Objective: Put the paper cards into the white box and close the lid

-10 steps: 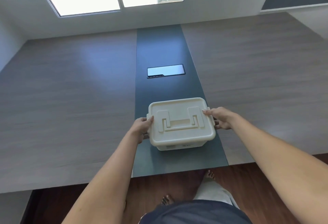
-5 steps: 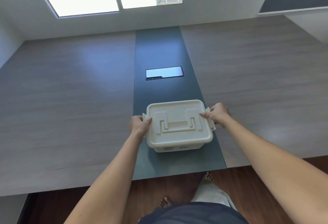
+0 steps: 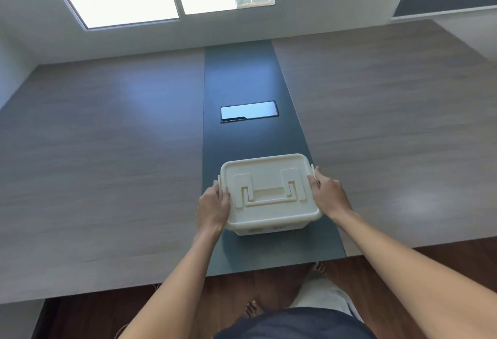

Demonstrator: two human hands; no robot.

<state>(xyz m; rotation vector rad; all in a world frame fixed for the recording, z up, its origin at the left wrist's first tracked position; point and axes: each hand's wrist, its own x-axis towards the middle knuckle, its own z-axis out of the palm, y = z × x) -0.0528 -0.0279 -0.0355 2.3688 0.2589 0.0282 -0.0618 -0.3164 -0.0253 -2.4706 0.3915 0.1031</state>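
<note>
The cream-white rectangular plastic box, lid on, sits on the surface's dark grey strip between both hands: left hand and right hand each clasp a side.

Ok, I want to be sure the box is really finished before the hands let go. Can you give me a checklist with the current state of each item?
1. Lid seated flat on white box: ok.
2. Left hand on left side latch: ok.
3. Right hand on right side latch: ok.
4. Both latches snapped shut: cannot tell, hands cover them.
5. Paper cards inside: cannot tell, box is opaque.
6. No cards left on the table: ok.
</note>
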